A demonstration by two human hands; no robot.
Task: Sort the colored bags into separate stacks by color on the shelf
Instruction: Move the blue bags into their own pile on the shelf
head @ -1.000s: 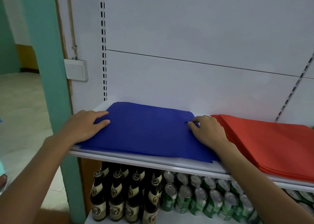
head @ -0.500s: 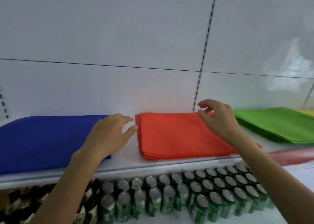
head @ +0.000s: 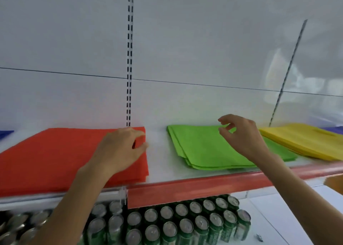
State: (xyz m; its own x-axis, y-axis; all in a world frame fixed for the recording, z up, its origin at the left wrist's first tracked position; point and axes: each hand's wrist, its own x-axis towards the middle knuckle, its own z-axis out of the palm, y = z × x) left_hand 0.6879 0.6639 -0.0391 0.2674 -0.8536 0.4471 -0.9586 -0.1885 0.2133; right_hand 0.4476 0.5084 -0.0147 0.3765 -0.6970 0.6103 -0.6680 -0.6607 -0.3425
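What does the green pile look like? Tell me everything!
The green pile is a few thin, flat, bright green bags that look like soft cloth. They lie on the white shelf, with their edges fanned out a little at the near left corner. A bare gap parts the pile from the red pile, and the yellow pile sits close on its other side. The right hand hovers over its far edge; I cannot tell if it touches.

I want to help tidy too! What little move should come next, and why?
Probably lower the right hand onto the green bags and square them: their front-left edges look fanned out, and that hand hovers above them, holding nothing.
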